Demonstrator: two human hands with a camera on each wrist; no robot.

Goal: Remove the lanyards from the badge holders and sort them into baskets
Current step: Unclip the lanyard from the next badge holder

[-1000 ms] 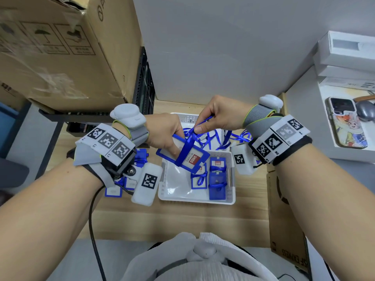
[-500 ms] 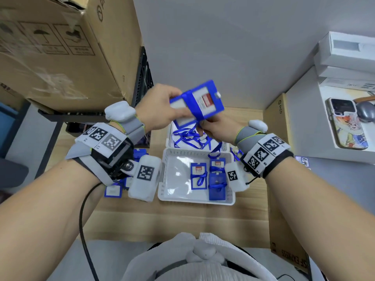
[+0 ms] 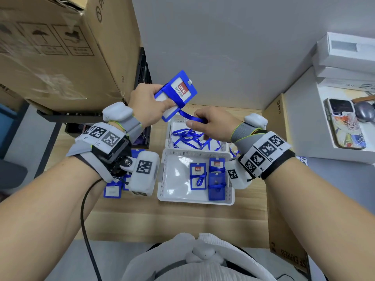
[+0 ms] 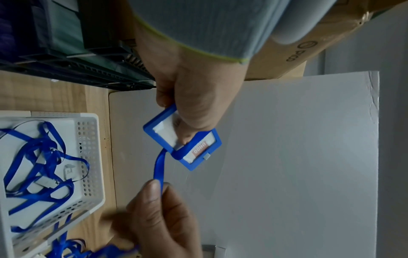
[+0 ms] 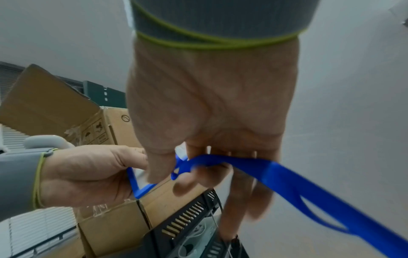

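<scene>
Since the frame half a second ago, both hands have drawn apart: the right hand (image 3: 213, 124) has pulled away from the holder (image 3: 176, 94) toward the person's right, and a short length of lanyard (image 3: 189, 116) now runs taut between them. Left hand (image 3: 149, 106) grips the holder at its lower end, thumb pressed on the clear face, fingers curled behind — the holder is raised above the far basket (image 3: 169, 128), tilted, its red-and-white card facing up. One band of the lanyard is wrapped across the holder's middle. Right hand pinches the lanyard between thumb and forefinger; the right wrist view shows the strap (image 5: 287, 176) passing under the curled fingers and trailing off past the wrist in a loop. The far basket holds a tangle of loose blue lanyards (image 3: 188, 138). The near basket (image 3: 162, 179), touching it, holds three holders (image 3: 207, 177) with lanyards wound round them, grouped on its right side. More holders (image 3: 112, 189) lie on the table (image 3: 182, 220) to the left of the near basket, partly hidden by the left wrist rig. To the right, apart from the work, a phone (image 3: 345, 126) lies on a white surface.
</scene>
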